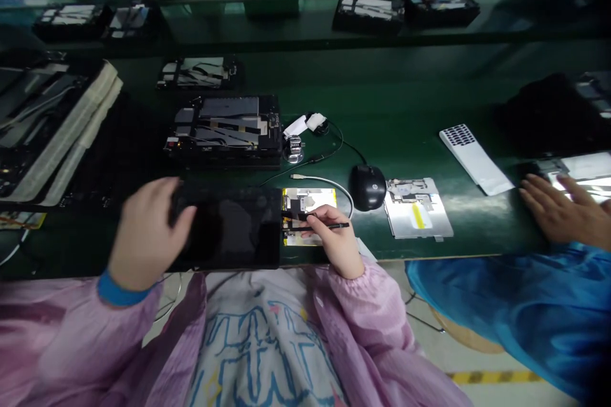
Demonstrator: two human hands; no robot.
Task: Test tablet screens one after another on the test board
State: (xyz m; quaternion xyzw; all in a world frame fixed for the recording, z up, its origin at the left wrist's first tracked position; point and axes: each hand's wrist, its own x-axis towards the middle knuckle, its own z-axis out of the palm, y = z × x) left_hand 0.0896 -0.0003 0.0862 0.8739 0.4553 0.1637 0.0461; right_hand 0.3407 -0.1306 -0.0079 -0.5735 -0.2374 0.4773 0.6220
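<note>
A black tablet screen panel [233,226] lies face up at the bench's front edge. My left hand [147,235], somewhat blurred, is at the panel's left end, its thumb spread from the fingers and over the panel's edge. Pinched in my right hand [337,241] is a slim black stick-like tool [340,226], pointing left at the panel's right end. Beneath that hand is a silver tablet inner part with yellow edges [310,196]. Dark flex strips show between this part and the panel; my fingers partly cover them.
Stacked tablet assemblies [229,127] stand behind the panel, with more at far left [42,121]. Right of my hand are a white cable [329,180], a black mouse [367,187], a silver plate [420,210] and a white strip [472,156]. A co-worker's hand [568,210] rests at right.
</note>
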